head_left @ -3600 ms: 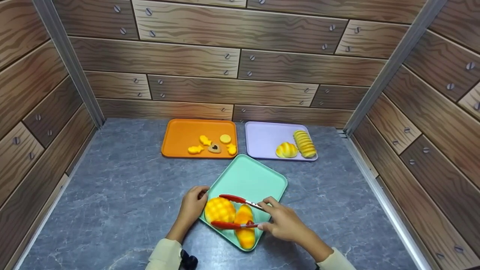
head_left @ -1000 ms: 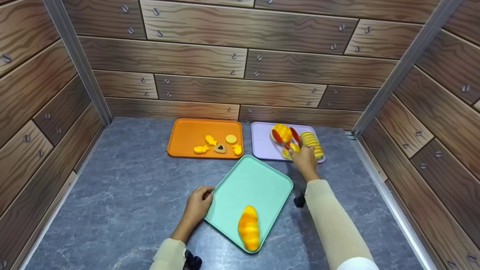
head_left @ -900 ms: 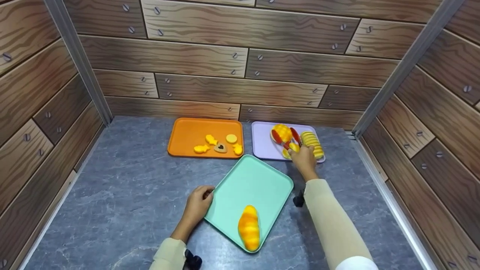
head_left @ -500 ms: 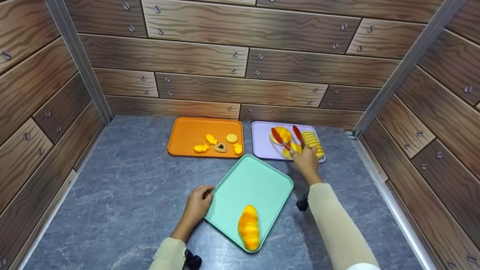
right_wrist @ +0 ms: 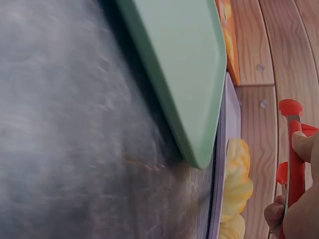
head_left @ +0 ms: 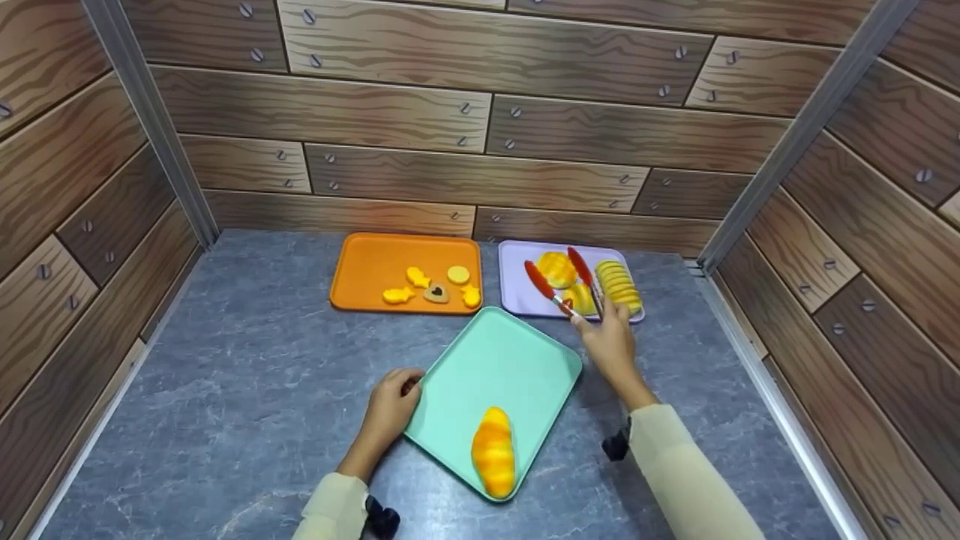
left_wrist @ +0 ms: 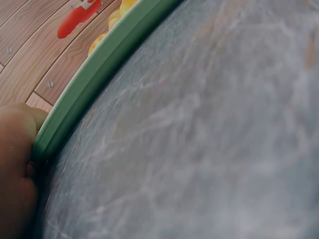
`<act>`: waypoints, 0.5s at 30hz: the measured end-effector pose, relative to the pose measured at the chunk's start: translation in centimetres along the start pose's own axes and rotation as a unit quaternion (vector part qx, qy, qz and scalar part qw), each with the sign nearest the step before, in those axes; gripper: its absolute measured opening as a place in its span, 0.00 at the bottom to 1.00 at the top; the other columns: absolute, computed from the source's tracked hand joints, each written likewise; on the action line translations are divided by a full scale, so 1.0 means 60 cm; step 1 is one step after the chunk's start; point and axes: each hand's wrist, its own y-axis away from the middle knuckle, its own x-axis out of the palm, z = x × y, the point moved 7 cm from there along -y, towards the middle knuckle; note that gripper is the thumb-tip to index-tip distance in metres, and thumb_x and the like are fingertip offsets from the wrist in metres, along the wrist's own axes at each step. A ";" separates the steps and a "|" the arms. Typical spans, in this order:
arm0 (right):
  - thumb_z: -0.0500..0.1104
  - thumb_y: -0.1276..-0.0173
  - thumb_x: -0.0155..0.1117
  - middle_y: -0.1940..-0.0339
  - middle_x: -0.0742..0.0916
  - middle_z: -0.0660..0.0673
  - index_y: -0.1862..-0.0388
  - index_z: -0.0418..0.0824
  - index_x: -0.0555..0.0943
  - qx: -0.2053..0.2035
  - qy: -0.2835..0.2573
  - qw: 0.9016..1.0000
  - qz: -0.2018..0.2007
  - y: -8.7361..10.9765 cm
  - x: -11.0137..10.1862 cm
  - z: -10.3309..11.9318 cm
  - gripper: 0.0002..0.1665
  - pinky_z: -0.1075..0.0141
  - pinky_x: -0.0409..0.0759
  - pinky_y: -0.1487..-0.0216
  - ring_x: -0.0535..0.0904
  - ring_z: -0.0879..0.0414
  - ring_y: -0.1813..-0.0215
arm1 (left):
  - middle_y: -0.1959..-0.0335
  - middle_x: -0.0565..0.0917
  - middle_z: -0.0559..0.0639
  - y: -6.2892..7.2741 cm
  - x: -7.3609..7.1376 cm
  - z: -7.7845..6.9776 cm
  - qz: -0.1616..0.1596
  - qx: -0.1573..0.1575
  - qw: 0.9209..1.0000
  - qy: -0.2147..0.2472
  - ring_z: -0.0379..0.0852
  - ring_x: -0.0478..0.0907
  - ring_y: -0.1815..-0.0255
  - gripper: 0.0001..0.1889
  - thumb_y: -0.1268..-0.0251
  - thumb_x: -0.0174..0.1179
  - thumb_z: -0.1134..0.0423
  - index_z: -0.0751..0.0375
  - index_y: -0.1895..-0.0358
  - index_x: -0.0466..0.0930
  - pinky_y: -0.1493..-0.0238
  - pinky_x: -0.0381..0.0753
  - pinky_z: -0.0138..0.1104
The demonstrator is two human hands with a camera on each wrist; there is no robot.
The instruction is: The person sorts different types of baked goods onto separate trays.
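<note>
My left hand holds the left edge of the turquoise tray; in the left wrist view its fingers meet the tray's rim. A toy croissant-shaped bread lies near the tray's front corner. My right hand grips red-tipped tongs, their arms spread over the lilac tray. Between and behind the tips sits a round, grid-patterned bun, not clamped. A smaller bun lies under the tongs, partly covered. Beside it is a long ridged roll.
Left of the lilac tray stands an orange tray with several small yellow cookies and a heart-centred biscuit. The turquoise tray's back corner lies close to both. Wood-patterned walls enclose the grey tabletop on three sides.
The round bun has gone from the turquoise tray to the lilac one, carried in the tongs. The tongs have since spread off it and drawn back toward me. The left hand stays put.
</note>
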 end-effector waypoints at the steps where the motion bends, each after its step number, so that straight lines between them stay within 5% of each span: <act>1: 0.53 0.33 0.69 0.33 0.70 0.30 0.24 0.34 0.64 -0.004 -0.008 1.000 -0.001 0.008 -0.001 0.003 0.46 0.39 0.70 0.37 0.74 0.29 0.39 | 0.61 0.83 0.47 0.000 -0.001 -0.001 -0.002 0.004 1.000 0.000 0.41 0.76 0.62 0.09 0.29 0.61 0.65 0.58 0.51 0.86 0.59 0.77 0.36; 15: 0.47 0.36 0.75 0.39 0.75 0.37 0.29 0.35 0.72 -0.085 -0.047 0.995 -0.012 0.122 -0.018 0.046 0.40 0.41 0.74 0.43 0.77 0.36 0.43 | 0.60 0.84 0.49 0.000 0.000 -0.004 -0.001 0.017 1.000 0.000 0.43 0.76 0.61 0.09 0.29 0.61 0.67 0.59 0.51 0.86 0.59 0.76 0.37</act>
